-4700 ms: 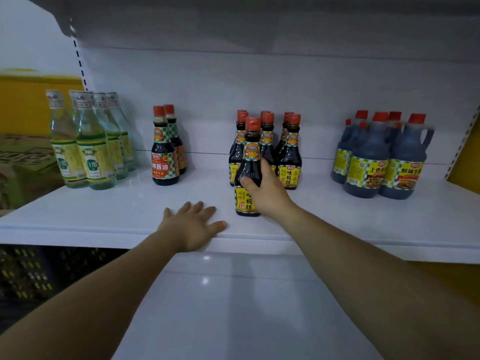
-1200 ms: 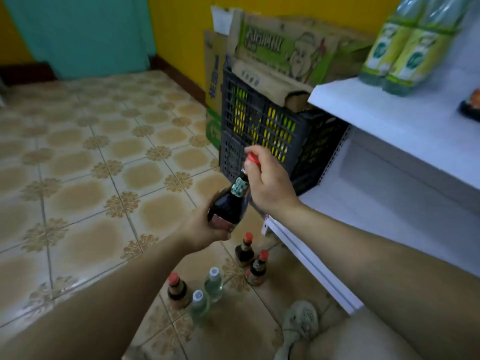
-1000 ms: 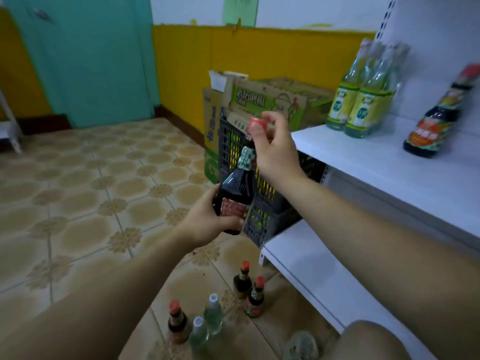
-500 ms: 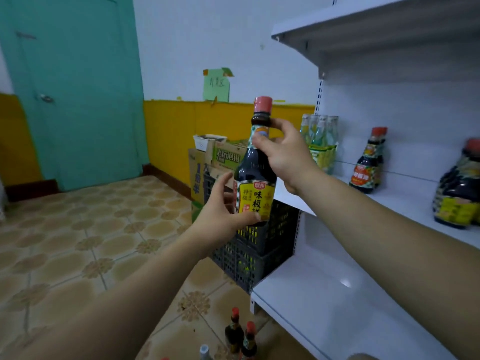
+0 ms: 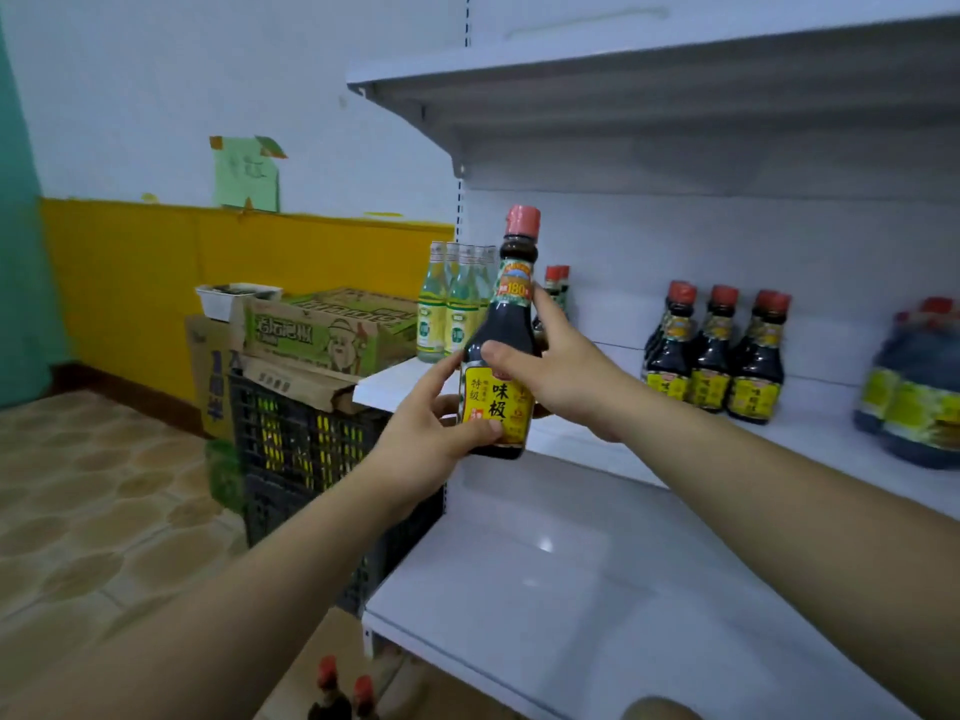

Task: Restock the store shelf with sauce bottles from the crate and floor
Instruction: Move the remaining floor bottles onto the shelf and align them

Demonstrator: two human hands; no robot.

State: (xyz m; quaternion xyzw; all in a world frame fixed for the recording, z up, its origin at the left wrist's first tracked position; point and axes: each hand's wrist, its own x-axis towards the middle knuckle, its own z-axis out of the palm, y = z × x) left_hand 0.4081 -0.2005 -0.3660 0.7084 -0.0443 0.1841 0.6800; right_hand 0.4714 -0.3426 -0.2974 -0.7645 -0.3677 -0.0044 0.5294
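Raised sauce bottle [image 5: 506, 330] | left hand [image 5: 421, 441], right hand [image 5: 563, 379] gripping | crate [image 5: 291, 441] contents unclear

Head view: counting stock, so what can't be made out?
Head view only:
- Floor bottles: cut off by the bottom edge, caps only.
- Dark jugs: blurred, cut by the right edge.
- Crate contents: hidden by cardboard boxes on top.
- Label of the held bottle: partly covered by left hand and right hand.

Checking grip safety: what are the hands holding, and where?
A dark sauce bottle: left hand grips its lower body, right hand its shoulder.
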